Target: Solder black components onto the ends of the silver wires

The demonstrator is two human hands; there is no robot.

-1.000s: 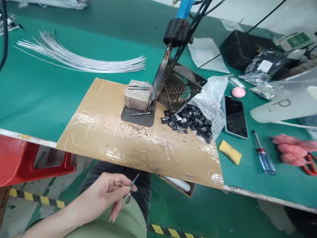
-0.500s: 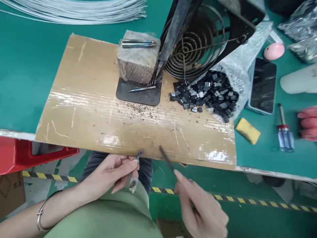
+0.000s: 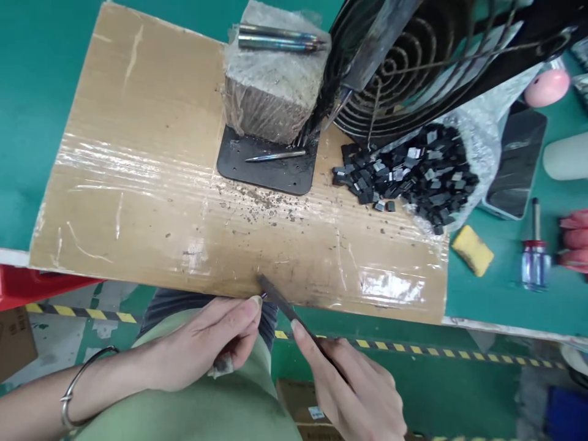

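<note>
My left hand (image 3: 215, 337) is closed in a pinch on a slim soldering iron tip (image 3: 264, 296), of which only the bluish end shows beyond the fingertips. A dark flat file (image 3: 281, 303) is gripped by its back part in my right hand (image 3: 353, 386). Its blade crosses the end of the tip at the cardboard's front edge and seems to touch it. More soldering iron tips (image 3: 280, 40) lie on a plastic-wrapped block (image 3: 275, 86), and a single tip (image 3: 275, 157) rests on the black plate (image 3: 264, 177) below.
The cardboard sheet (image 3: 138, 202) carries dark crumbs. A black fan (image 3: 395, 67) with a wire guard stands behind, a soldering iron (image 3: 376, 52) before it. Small black parts (image 3: 413, 174) spill from a plastic bag. Rightward lie a phone (image 3: 517, 159), yellow sponge (image 3: 473, 250) and screwdriver (image 3: 536, 257).
The file has swung left from apart to across the soldering iron tip. My left hand has turned, so less of the tip shows. The whole view has shifted closer to the bench.
</note>
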